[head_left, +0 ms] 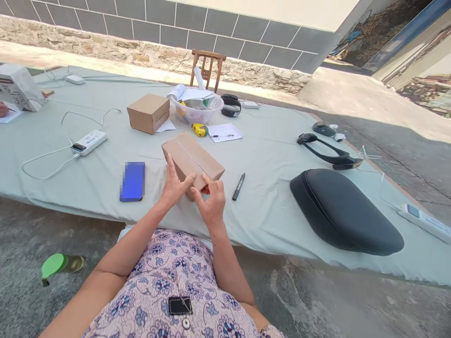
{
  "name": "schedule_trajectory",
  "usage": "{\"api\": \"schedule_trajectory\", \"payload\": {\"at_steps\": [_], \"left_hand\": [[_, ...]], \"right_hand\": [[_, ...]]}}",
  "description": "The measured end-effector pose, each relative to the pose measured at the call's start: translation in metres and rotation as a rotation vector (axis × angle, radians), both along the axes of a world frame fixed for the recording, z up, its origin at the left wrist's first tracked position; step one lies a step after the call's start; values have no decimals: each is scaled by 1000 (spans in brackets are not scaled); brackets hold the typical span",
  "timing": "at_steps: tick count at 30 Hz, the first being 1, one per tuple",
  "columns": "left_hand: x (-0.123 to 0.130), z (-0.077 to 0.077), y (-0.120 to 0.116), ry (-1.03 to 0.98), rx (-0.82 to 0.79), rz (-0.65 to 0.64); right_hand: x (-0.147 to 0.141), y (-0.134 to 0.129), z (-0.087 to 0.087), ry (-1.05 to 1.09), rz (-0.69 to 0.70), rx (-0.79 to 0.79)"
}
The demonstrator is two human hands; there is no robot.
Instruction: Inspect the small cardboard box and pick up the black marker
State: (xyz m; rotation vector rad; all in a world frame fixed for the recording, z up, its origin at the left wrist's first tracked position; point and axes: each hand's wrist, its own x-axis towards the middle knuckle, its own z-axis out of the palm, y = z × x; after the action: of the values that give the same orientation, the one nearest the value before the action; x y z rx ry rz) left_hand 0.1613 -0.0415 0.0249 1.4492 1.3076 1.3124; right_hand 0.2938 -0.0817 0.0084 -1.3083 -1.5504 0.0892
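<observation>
A closed brown cardboard box (192, 152) with a strip of tape along its top sits at an angle on the cloth-covered table (260, 150). My left hand (174, 184) rests on its near left side, thumb and fingers apart. At the near right end, my right hand (211, 199) has its thumb and bent fingers pinched at the box's edge. Right of the box lies a black marker (238, 186). A phone with a blurred blue screen (133, 181) is to the left.
Behind are another cardboard box (148, 112), a plastic basin (199, 114), a yellow tape measure (200, 130) and paper (229, 133). A black case (347, 211) and headset (329, 152) lie right; a power bank (89, 142) with cable lies left. At far left a person's hand (3, 110) shows.
</observation>
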Motion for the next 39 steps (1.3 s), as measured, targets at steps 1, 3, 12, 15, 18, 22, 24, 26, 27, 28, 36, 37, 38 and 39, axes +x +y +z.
{"api": "schedule_trajectory", "payload": {"at_steps": [1,3,12,15,18,22,24,26,27,28,36,37,38,39], "left_hand": [[0,1,-1,11,-26,-9],[-1,2,-1,30,-71,-28],[1,0,0,56,-59,-26],[0,-2,0,34,-35,-30],[-2,-3,-1,18,-19,-36],[-5,-3,-2,47,-11,-23],[-7,-2,-4,76,7,-51],[-7,0,-7,107,41,-83],[-7,2,-9,122,59,-89],[-7,4,-12,137,75,-87],[-2,19,-30,376,22,-48],[-4,19,-29,380,27,-46],[-5,17,-28,378,33,-42],[-7,16,-27,371,37,-38]], "right_hand": [[2,1,1,12,15,-2],[8,2,3,24,52,-13],[40,16,17,78,159,-165],[54,29,21,189,71,-251],[65,42,21,222,-22,-276],[66,47,14,233,-20,-216],[61,44,10,296,8,-185],[56,40,7,365,36,-177],[54,37,7,393,45,-173],[52,35,6,413,54,-168],[39,29,-9,473,118,-101],[38,29,-12,482,133,-89],[37,29,-15,482,151,-87],[37,29,-19,474,167,-95]]}}
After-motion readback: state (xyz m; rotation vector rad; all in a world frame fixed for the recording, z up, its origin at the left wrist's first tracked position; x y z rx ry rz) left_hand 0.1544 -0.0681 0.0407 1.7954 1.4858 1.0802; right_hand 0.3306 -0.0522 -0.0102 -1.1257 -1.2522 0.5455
